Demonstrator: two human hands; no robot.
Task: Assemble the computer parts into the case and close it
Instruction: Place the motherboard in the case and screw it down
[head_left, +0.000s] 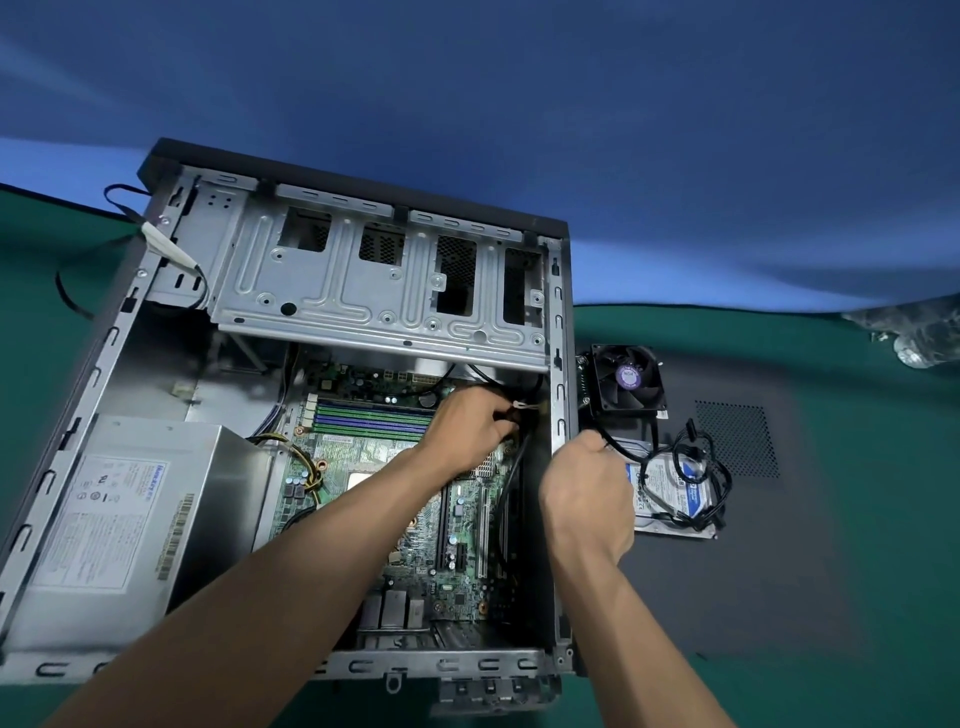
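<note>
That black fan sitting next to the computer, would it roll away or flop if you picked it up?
Probably neither. The fan has a square frame lying flat on the dark side panel, so it should stay put rather than roll. It looks rigid, likely light. Its black cable, which the right hand holds, would probably dangle.

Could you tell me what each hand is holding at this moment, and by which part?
The left hand pinches a black cable inside the case, near its white tie. The right hand grips another black cable just outside the case's edge.
</note>
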